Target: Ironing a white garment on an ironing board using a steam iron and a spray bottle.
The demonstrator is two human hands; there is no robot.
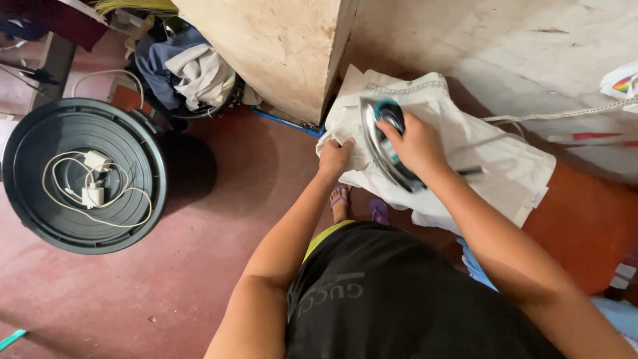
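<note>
The iron [385, 143] sits on a white cloth [505, 166], tipped up so its shiny metal bottom faces left. The iron has a blue-green and black top. The right hand [415, 143] is wrapped around its handle and holds it tight. The left hand [334, 158] is just beside the iron, with its fingers pinching the left edge of the cloth. The two hands are close, but they do not touch each other. The cloth is spread over a table [585, 219] with an orange-red cover, and one side of the cloth hangs off the edge. A thin cord [565, 114] runs across the pale top behind the cloth. Below the hands you can see the person's black shirt and their feet in purple sandals [379, 211] on the dark red floor [219, 199]. Far off to the left stands a round dark bin lid [26, 199] with a white charger and its wire [93, 193] curled on top. Behind that is a heap of clothes [193, 73].
</note>
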